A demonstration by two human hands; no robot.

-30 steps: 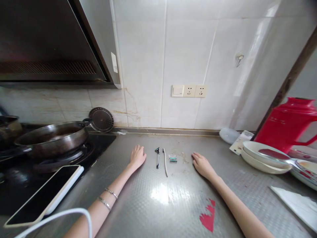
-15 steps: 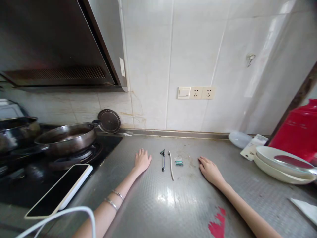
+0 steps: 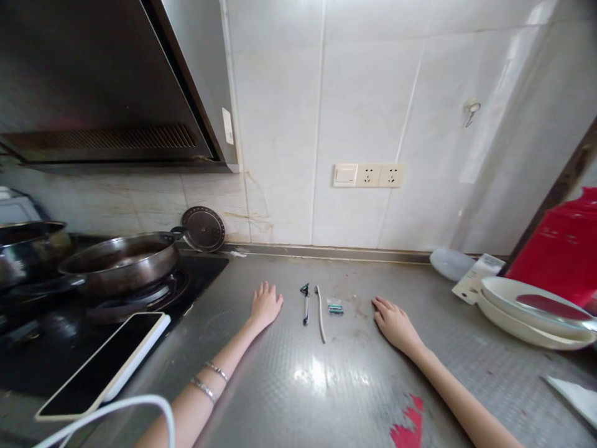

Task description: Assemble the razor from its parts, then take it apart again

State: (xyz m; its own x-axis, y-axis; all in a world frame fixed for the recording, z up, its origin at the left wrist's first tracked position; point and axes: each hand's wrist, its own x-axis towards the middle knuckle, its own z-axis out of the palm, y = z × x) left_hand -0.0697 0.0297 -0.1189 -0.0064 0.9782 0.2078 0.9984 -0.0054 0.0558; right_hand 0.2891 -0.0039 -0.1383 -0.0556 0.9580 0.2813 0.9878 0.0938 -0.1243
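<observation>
My left hand (image 3: pixel 266 305) lies palm down on the metal counter (image 3: pixel 280 386), fingers a little apart and holding nothing. To its right lie a dark-headed razor (image 3: pixel 306 305), a thin white stick or tube (image 3: pixel 321 314) with a dark tip, and a small clear pack with green and dark strips (image 3: pixel 335 306). My right hand (image 3: pixel 392 320) rests flat on the counter to the right of the pack, its fingers spread slightly and touching only the counter.
On the left, a pan (image 3: pixel 121 264) stands on the black stove, with a phone (image 3: pixel 105 367) and white cable nearer me. At right are stacked dishes (image 3: pixel 532 311), a white card (image 3: pixel 478 278), a small bowl (image 3: pixel 451 264) and a red container (image 3: pixel 557 249).
The camera view has shifted very slightly. Both hands and the small objects between them rest in the same places on the counter.
</observation>
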